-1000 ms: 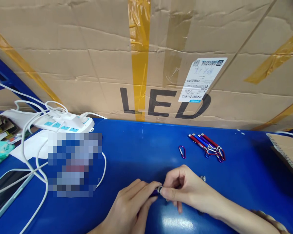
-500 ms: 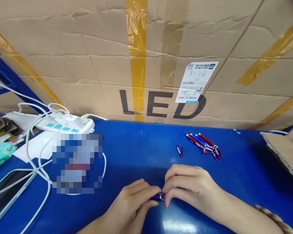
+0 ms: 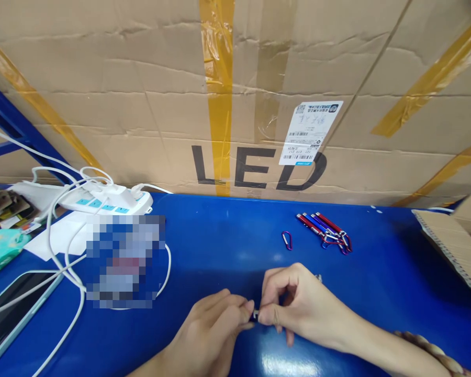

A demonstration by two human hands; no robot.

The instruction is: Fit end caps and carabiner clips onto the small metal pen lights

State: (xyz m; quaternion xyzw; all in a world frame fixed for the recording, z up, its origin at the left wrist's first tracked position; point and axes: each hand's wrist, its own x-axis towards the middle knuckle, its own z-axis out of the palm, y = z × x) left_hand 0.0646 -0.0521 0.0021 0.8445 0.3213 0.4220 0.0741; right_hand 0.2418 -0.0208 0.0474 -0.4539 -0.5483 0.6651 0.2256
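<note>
Near the front middle of the blue table, my left hand (image 3: pixel 215 322) is closed around a small blue keychain flashlight (image 3: pixel 253 316); its silver end shows between my fingertips and most of its tube is hidden. My right hand (image 3: pixel 294 301) pinches that silver end with thumb and fingers, and the two hands almost touch. Something small and silvery (image 3: pixel 318 278) peeks out behind my right hand, too hidden to name. Beyond the hands lies a loose purple-red carabiner (image 3: pixel 287 240). To its right are several red and blue keychain flashlights (image 3: pixel 322 228) with carabiners attached.
A big cardboard box (image 3: pixel 160 104) marked LED stands along the table's back. At left are a white power strip (image 3: pixel 102 201), looping white cables (image 3: pixel 49 235), a phone (image 3: pixel 11 309) and a blurred-out patch. An open carton (image 3: pixel 447 246) sits at right.
My right hand has turned, its knuckles higher, and now pinches the flashlight's end more closely. My left fingers have closed further over the tube. The view has shifted slightly.
</note>
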